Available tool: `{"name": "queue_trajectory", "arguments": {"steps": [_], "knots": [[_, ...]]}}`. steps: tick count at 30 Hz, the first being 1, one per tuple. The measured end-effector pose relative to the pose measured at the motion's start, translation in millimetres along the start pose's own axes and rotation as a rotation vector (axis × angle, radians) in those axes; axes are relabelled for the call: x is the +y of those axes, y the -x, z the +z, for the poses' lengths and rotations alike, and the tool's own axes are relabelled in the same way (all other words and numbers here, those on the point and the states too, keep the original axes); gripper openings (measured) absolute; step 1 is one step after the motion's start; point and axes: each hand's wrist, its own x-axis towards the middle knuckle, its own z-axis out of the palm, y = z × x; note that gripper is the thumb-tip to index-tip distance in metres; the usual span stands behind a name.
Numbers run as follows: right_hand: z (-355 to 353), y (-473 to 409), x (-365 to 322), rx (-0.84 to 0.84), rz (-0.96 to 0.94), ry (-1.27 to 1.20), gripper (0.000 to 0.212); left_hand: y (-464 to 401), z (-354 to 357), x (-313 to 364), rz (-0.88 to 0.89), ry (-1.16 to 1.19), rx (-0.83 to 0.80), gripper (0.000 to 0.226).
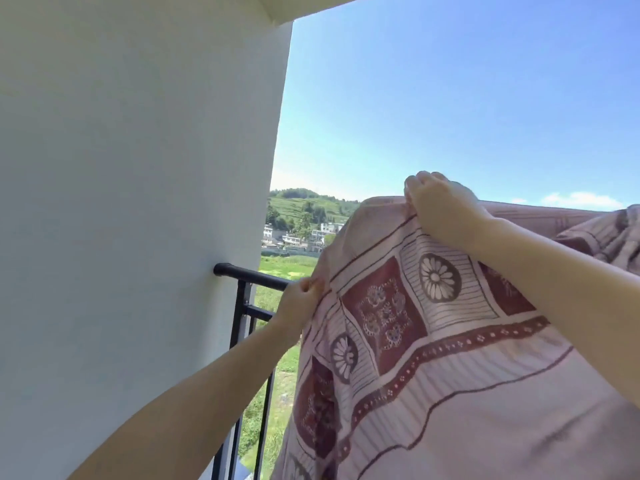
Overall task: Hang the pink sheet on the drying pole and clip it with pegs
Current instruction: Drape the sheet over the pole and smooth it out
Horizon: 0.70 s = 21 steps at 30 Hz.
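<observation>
The pink sheet (pixel 433 358), printed with dark red squares and white flowers, hangs in front of me and fills the lower right. My left hand (pixel 299 304) pinches its left edge beside the black railing. My right hand (pixel 441 209) grips the sheet's top fold, held up high. The sheet's top runs on to the right (pixel 540 216), and whatever it lies over is hidden under the cloth. No pole and no pegs show.
A white wall (pixel 138 202) fills the left half. A black metal balcony railing (pixel 249 273) juts from it, with bars running down. Beyond lie green fields, houses, a hill and blue sky. A ceiling edge (pixel 311 8) crosses the top.
</observation>
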Motion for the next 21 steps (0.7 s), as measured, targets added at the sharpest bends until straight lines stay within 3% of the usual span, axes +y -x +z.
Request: {"name": "queue_trajectory", "arguments": {"steps": [3, 7, 10, 13, 14, 16, 19, 21], "knots": [[-16.0, -6.1, 12.7, 0.091, 0.229, -0.183, 0.022, -7.6, -11.5, 42.6, 0.099, 0.12, 0.126, 0.028], [-45.6, -3.3, 27.7, 0.379, 0.435, -0.397, 0.024, 16.0, -2.6, 119.7, 0.516, 0.045, 0.16, 0.034], [-61.8, 12.7, 46.5, 0.619, 0.608, -0.503, 0.026, 61.5, 29.5, 134.6, 0.693, -0.018, -0.102, 0.031], [-73.2, 36.6, 70.2, 0.809, 0.726, -0.534, 0.019, 86.8, 67.5, 96.8, 0.606, -0.086, -0.549, 0.022], [-74.8, 46.5, 81.6, 0.842, 0.757, -0.502, 0.017, 84.3, 75.0, 80.0, 0.549, -0.106, -0.615, 0.023], [-71.7, 71.1, 111.9, 0.84, 0.832, -0.399, 0.015, 70.3, 76.6, 56.6, 0.458, -0.026, -0.544, 0.025], [-57.2, 117.3, 167.8, 0.754, 0.967, -0.332, 0.016, 46.1, 56.9, 38.2, 0.4, 0.047, -0.149, 0.025], [-51.0, 140.6, 195.0, 0.697, 1.011, -0.31, 0.024, 27.0, 41.1, 28.9, 0.363, 0.006, 0.059, 0.012]]}}
